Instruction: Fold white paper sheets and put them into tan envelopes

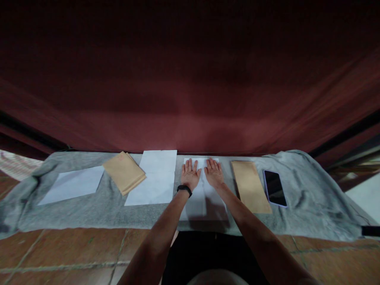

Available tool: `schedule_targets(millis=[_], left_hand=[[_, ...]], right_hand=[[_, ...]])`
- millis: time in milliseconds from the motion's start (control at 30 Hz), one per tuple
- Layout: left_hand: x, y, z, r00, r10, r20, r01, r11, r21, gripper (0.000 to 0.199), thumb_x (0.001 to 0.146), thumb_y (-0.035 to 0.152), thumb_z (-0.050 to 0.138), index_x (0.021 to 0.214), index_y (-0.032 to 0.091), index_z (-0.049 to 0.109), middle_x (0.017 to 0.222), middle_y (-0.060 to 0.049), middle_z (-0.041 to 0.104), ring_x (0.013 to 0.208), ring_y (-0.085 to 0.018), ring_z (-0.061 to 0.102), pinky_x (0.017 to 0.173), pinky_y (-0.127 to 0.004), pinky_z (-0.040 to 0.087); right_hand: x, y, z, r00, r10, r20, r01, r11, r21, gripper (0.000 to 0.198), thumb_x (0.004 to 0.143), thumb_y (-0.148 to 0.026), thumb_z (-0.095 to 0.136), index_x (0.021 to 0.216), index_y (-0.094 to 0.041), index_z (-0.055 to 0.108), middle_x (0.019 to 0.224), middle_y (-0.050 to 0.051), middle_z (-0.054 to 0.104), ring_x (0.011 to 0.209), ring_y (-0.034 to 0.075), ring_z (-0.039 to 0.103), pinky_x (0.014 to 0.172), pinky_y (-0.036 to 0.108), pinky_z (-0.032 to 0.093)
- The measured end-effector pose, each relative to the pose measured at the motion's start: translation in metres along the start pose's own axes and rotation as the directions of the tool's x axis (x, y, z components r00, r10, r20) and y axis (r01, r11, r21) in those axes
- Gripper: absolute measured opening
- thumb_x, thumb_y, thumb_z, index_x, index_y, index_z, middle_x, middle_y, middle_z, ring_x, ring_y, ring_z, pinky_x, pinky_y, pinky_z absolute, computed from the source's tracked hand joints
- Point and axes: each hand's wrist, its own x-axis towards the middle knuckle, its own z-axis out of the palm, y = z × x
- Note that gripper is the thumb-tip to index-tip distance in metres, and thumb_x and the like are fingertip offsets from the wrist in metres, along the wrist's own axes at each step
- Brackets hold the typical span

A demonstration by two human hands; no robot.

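A white sheet of paper [192, 211] with fold creases lies on the grey cloth in front of me. Flat on its far left part rests my left hand [190, 175], fingers stretched out, a black band on the wrist. My right hand [213, 173] lies palm down beside it on the far right part, its fingers also extended. Neither hand holds anything. Just left of this sheet is another creased white paper [156, 182]. To the right of my right arm lies a stack of brown envelopes [251, 188].
Further left, more brown envelopes [123, 172] overlap the creased paper, near a plain white sheet [74, 184]. A phone [274, 188] lies at the right. The grey cloth [314, 198] covers a narrow surface against a dark red upright panel [190, 99]. Brown floor tiles [74, 249] show below.
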Motion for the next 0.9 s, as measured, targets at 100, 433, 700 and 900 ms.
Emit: schedule_targets(millis=[100,433,700,900], left_hand=[[0.000,0.000,0.000,1.000,0.010,0.010,-0.009,1.000,-0.006,0.059,0.103,0.044,0.032,0.157,0.020,0.033,0.165,-0.013,0.024,0.154,-0.031,0.019,0.123,-0.052,0.018],[-0.001,0.004,-0.001,1.000,0.014,0.016,-0.014,1.000,0.004,0.060,0.103,0.042,0.034,0.158,0.017,0.031,0.166,-0.015,0.023,0.154,-0.033,0.018,0.124,-0.054,0.015],[-0.001,0.004,0.001,0.999,0.043,-0.008,-0.043,0.999,0.028,0.059,0.104,0.043,0.032,0.157,0.016,0.034,0.164,-0.014,0.027,0.153,-0.033,0.021,0.124,-0.055,0.016],[-0.012,0.018,0.004,0.894,0.448,0.036,-0.447,0.894,-0.017,0.057,0.103,0.051,0.037,0.154,0.025,0.040,0.164,-0.008,0.031,0.152,-0.028,0.024,0.125,-0.051,0.018]], right_hand=[[-0.023,-0.010,-0.001,0.995,-0.094,0.030,0.093,0.995,0.031,0.048,0.105,-0.030,0.034,0.149,-0.019,0.047,0.159,0.010,0.040,0.146,0.029,0.037,0.120,0.054,0.023],[-0.118,-0.027,-0.032,0.977,-0.215,0.012,0.212,0.970,0.118,0.048,0.103,-0.040,0.043,0.148,-0.025,0.049,0.157,0.008,0.043,0.146,0.031,0.038,0.122,0.057,0.019],[-0.171,-0.022,-0.056,0.922,-0.372,0.106,0.356,0.923,0.144,0.053,0.103,-0.043,0.045,0.155,-0.035,0.035,0.159,0.001,0.039,0.145,0.028,0.039,0.124,0.055,0.017],[-0.172,-0.018,-0.052,0.912,-0.403,0.076,0.395,0.913,0.101,0.055,0.104,-0.042,0.045,0.156,-0.033,0.032,0.159,0.001,0.040,0.146,0.027,0.038,0.124,0.054,0.014]])
